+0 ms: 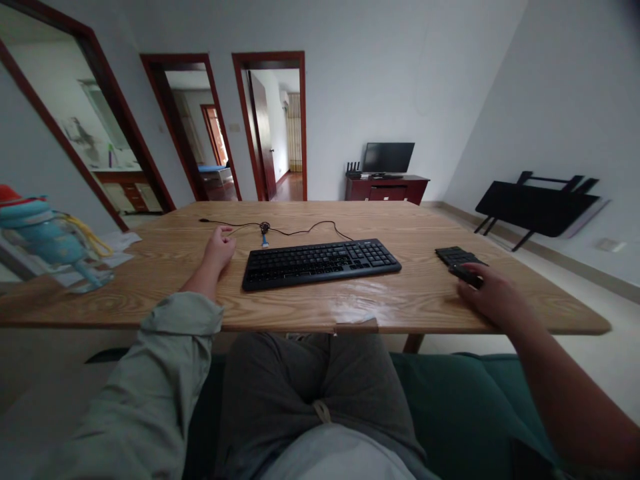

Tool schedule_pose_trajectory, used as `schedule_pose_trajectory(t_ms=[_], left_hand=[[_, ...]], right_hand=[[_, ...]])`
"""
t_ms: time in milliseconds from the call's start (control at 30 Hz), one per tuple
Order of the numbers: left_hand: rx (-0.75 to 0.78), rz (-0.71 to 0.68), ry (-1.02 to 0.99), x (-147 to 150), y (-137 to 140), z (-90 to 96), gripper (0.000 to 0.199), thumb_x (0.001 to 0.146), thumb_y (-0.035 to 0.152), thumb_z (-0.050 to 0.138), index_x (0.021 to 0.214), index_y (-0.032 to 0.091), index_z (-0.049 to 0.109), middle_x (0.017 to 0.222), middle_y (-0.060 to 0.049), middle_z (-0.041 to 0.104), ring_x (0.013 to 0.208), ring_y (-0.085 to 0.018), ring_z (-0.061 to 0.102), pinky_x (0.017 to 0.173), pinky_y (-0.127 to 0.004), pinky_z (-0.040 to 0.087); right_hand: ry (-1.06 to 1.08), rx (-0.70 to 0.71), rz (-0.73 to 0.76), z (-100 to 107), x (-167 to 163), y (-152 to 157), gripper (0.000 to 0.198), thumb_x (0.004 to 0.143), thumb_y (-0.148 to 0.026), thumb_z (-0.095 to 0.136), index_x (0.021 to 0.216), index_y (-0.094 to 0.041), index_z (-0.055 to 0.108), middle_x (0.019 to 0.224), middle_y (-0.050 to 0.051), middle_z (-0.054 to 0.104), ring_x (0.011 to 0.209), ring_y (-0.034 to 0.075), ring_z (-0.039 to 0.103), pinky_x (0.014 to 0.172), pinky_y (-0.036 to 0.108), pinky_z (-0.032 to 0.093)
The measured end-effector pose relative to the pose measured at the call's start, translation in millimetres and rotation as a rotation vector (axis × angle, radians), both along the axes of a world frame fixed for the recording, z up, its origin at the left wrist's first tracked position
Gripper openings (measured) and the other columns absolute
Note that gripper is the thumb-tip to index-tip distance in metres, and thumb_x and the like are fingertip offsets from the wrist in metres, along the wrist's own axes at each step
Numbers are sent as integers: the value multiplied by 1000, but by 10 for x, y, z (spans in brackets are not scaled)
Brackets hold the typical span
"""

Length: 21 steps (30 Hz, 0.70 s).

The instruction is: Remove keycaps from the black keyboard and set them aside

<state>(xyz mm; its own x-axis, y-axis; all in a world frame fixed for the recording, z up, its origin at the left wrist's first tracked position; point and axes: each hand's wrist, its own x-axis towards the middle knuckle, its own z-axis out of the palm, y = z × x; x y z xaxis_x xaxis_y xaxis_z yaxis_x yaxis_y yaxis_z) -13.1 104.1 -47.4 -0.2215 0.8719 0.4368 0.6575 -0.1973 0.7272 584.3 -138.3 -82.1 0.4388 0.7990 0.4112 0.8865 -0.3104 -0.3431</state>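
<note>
A black keyboard (pixel 323 262) lies on the wooden table in front of me, tilted slightly up to the right. Its thin cable (pixel 310 228) runs behind it to a small bundled coil (pixel 265 228) and on to a plug at the left. My left hand (pixel 219 248) rests left of the keyboard with fingers curled. A thin strand leads from the coil to its fingertips; its exact kind is unclear. At the right, my right hand (pixel 487 290) grips a small black oblong object (pixel 466 275). Just beyond it lie several flat black pieces (pixel 457 255), partly covered by that object.
A blue bottle with a red top (pixel 43 230) stands at the table's left, near white papers (pixel 117 250). A small blue-and-white piece (pixel 265 243) lies by the coil. Brown tape (pixel 357 326) covers the near table edge. A folded black table (pixel 540 207) leans at the right wall.
</note>
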Motion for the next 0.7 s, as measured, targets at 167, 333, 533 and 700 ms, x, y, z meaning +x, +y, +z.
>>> schedule_pose_trajectory(t_ms=[167,333,533,700], left_hand=[[-18,47,-6,-47,-52,-4,42,74,23,55,115,22,53,67,2,51,56,-17,47,56,-27,37],[-8,41,33,-94,-20,-63,45,74,25,55,119,22,51,70,1,53,59,-18,50,59,-29,40],[-22,19,57,-94,-22,-91,51,74,23,55,125,19,49,69,1,53,60,-17,51,60,-28,40],[-43,49,61,-81,-28,-84,60,75,22,56,133,17,43,69,2,53,59,-16,51,61,-28,42]], right_hand=[[-38,-41,-62,-21,6,64,45,72,-39,64,114,-24,67,100,25,69,84,37,65,71,47,43],[-87,-36,-30,-59,80,48,41,77,-38,58,114,-23,69,119,25,64,97,37,64,77,47,42],[-41,-138,-131,-12,32,28,49,77,-39,59,122,-22,67,109,26,67,89,36,65,70,46,41],[15,-162,-239,33,-68,5,52,81,-45,53,128,-25,59,108,18,69,95,35,65,72,42,45]])
